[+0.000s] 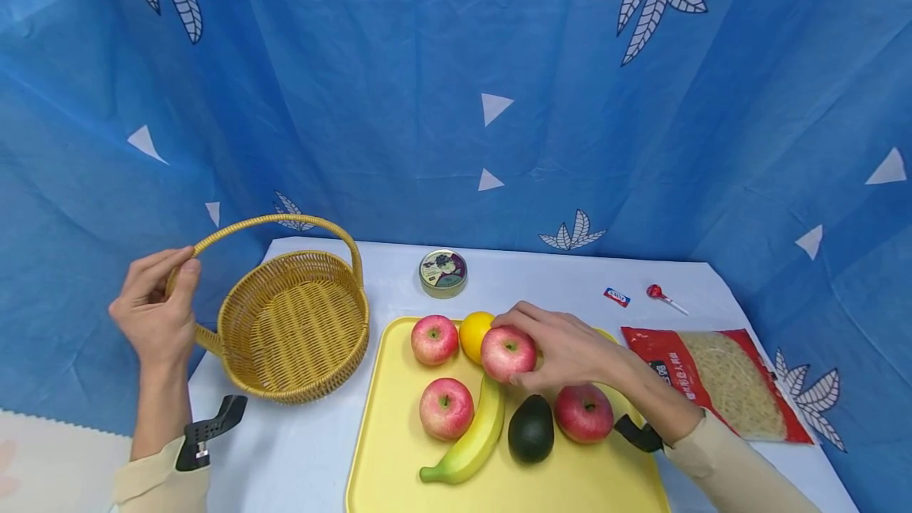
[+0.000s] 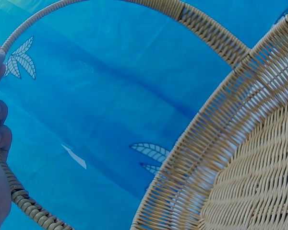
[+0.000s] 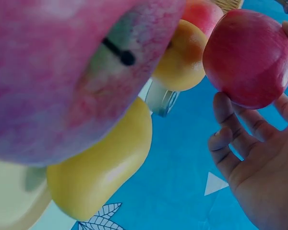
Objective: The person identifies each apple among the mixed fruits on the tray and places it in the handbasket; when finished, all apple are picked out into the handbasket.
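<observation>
On the left, my left hand [image 1: 158, 315] grips the arched handle [image 1: 313, 222] of a woven wicker basket [image 1: 302, 323]. The basket tilts toward me, and only its woven bottom and wall show inside. My right hand [image 1: 573, 348] holds a red apple [image 1: 508, 354] above a yellow tray [image 1: 378, 426]; its fingers curl round the fruit in the right wrist view. Under and beside that hand are an orange [image 1: 473, 332], a banana [image 1: 473, 442], an avocado [image 1: 530, 429] and three more apples [image 1: 446, 408]. A yellow oblong fruit [image 3: 103, 163] shows in the right wrist view.
Behind the tray stands a round tin [image 1: 443, 273]. To the right lie a small wrapped candy [image 1: 617, 297], a red lollipop [image 1: 655, 291] and a red-edged bag of pasta [image 1: 727, 378]. A blue patterned cloth [image 1: 399, 101] hangs round the white table [image 1: 285, 450].
</observation>
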A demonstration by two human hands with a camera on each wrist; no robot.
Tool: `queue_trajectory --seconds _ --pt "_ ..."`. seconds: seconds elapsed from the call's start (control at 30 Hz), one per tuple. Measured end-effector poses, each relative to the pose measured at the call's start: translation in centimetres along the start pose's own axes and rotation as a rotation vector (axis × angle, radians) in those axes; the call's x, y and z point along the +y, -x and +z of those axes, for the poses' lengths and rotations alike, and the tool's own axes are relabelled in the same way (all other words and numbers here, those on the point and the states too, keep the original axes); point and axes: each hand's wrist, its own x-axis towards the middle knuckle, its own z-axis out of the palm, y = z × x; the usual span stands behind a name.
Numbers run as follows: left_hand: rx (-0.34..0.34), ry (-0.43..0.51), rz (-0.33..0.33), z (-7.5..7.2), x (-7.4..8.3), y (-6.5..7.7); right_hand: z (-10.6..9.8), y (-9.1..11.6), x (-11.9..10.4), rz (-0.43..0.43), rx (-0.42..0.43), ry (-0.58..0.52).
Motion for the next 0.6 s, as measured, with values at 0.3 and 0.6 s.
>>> queue_trajectory --seconds 0.3,0.6 --pt "-0.006 0.0 0.004 0.0 0.1 0.0 0.0 -0.6 -0.5 -0.056 0.038 0.023" --pt "-0.013 -0.006 0.004 0.0 0.1 0.0 0.0 -1.3 -0.8 -0.083 0.046 0.043"
